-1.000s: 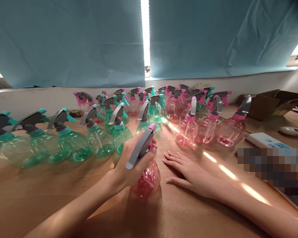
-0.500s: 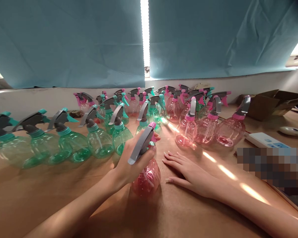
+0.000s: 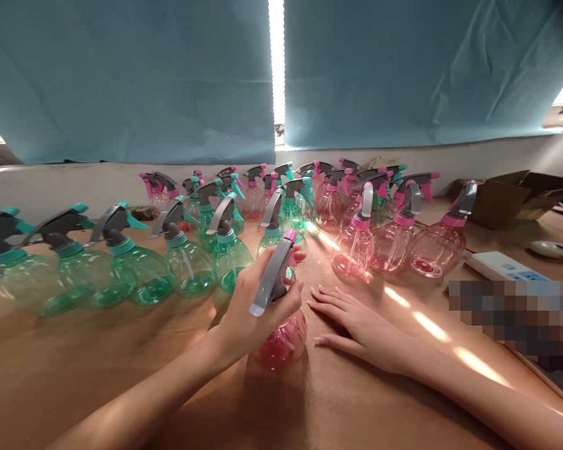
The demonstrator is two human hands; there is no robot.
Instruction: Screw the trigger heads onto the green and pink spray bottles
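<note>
My left hand (image 3: 258, 300) is wrapped round the neck of a pink spray bottle (image 3: 284, 344) with a grey trigger head and pink nozzle. The bottle stands upright on the table, or very near it; its collar is hidden by my fingers. Flat on the wooden table (image 3: 356, 412), just right of that bottle, rests my right hand (image 3: 354, 322), fingers stretched out and holding nothing. Beyond it stand three pink spray bottles (image 3: 351, 250) in a row. Green spray bottles (image 3: 143, 275) line up to the left of my left hand.
More pink and green spray bottles (image 3: 328, 203) crowd the back of the table by the wall. An open cardboard box (image 3: 511, 197) sits at the right, with a white computer mouse (image 3: 551, 249) and a white power strip (image 3: 502, 265) nearer. A blue curtain (image 3: 131, 81) hangs behind.
The pink bottle's spray head has tilted slightly in my left hand, which has shifted a little to the right. My right hand stays flat on the table.
</note>
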